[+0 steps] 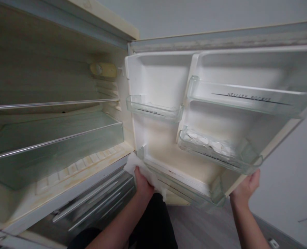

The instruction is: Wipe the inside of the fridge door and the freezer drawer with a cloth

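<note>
An open fridge door [166, 152] stands in front of me, its inner lining stained yellowish. My left hand [142, 183] presses a white cloth [140, 169] against the lower corner of the door near the hinge. At the door's outer lower edge, my right hand [246, 188] grips the rim. The door holds clear plastic pockets: a small one [153, 109] at left, a utility pocket [246, 98] at upper right, and an egg tray pocket [215, 148] below it.
The empty fridge interior [52, 138] lies to the left with glass shelves [55, 138] and a stained floor ledge [78, 169]. A thermostat knob [103, 70] sits on its side wall. Grey wall and wood-look floor [200, 224] lie to the right and below.
</note>
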The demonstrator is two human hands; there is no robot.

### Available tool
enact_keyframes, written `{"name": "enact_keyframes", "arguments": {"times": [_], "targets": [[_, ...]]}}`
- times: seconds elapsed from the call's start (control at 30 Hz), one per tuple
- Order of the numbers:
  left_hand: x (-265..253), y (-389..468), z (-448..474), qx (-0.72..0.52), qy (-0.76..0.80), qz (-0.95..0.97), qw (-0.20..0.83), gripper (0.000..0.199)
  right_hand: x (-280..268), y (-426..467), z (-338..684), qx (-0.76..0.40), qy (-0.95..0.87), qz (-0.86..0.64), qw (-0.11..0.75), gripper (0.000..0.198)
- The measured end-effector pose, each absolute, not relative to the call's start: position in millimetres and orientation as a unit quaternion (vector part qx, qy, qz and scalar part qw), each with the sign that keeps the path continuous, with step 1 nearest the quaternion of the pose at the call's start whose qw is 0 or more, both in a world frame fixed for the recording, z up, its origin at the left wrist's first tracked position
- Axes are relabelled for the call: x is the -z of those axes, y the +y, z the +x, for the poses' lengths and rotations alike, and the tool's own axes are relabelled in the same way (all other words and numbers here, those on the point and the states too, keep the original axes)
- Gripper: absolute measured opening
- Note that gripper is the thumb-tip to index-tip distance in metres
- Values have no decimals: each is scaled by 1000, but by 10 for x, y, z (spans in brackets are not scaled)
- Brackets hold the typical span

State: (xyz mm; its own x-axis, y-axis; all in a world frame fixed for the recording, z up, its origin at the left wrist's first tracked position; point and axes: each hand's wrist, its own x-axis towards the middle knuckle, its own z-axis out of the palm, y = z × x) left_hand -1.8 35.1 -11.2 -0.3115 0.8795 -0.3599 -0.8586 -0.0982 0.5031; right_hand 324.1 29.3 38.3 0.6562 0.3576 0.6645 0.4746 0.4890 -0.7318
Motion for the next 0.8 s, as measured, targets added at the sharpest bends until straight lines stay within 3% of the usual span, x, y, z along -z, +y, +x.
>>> {"name": "enact_keyframes", "arguments": {"times": [0.07, 0.33, 0.67, 0.8], "targets": [[89, 495, -210, -765, 330, 8, 552, 44, -369, 295, 3245, 42, -408, -508, 757, 44], [27, 779, -490, -761, 264, 36, 592, 36, -327, 305, 3253, 31, -395, -512, 762, 45], [235, 661, -177, -798, 278, -11, 534, 42, -332, 325, 3271, 26, -395, -491, 776, 38], [477, 492, 80, -770, 253, 0, 585, 36, -328, 322, 3282, 30, -392, -493, 776, 40]]}}
